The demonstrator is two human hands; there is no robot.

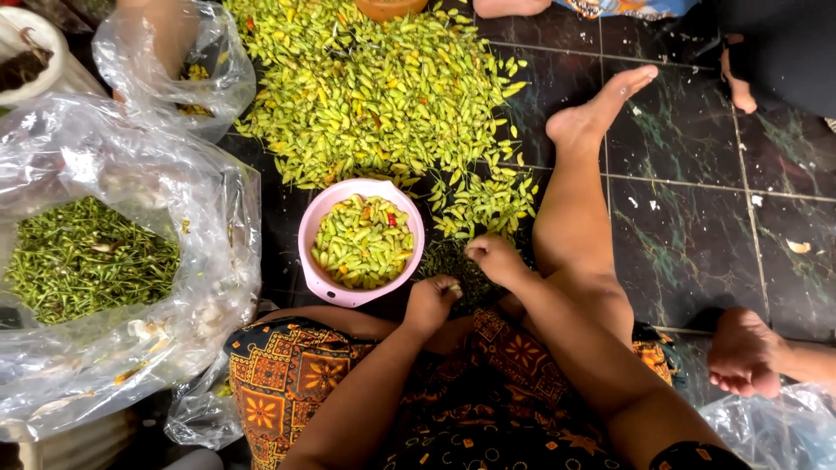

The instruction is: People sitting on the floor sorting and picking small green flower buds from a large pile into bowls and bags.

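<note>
Glossy yellow-green chillies (383, 96) heaped beside a round pink plastic bowl (315, 222); left hand (431, 305) pinches one, right hand (495, 258) curled shut.

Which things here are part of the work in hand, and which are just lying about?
In the work:
left hand, pinching a chili
right hand, at the chili pile
pink bowl of chilies
stem bag
stems on the floor by the hands

Lying about:
second clear bag
white tub
orange bowl
scraps on the tiles
another person's foot
</note>
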